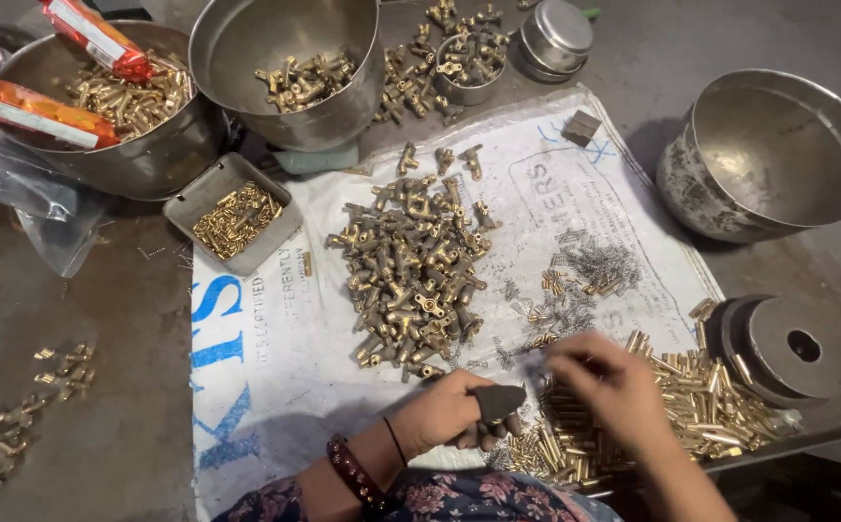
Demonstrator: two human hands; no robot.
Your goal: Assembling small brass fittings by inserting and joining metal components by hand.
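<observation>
Near the bottom edge of the white printed sack cloth (275,387) on the table (101,319), the left hand (445,414) is curled around a small dark wedge-shaped tool (498,401), gripping it firmly. Just to its right, the right hand (604,382) is blurred, its fingers bent down onto the heap of small brass pins (701,396) and thin wire springs (575,280); whether it pinches one I cannot tell. Farther away, at the cloth's centre, lies a pile of brass fittings (411,271). A grey disc with a hole (778,348) sits at the right, just beside the pins, and an empty steel bowl (768,155) stands beyond it. At the far left, steel bowls (275,68) and a flat tray (237,215) hold more brass parts.
</observation>
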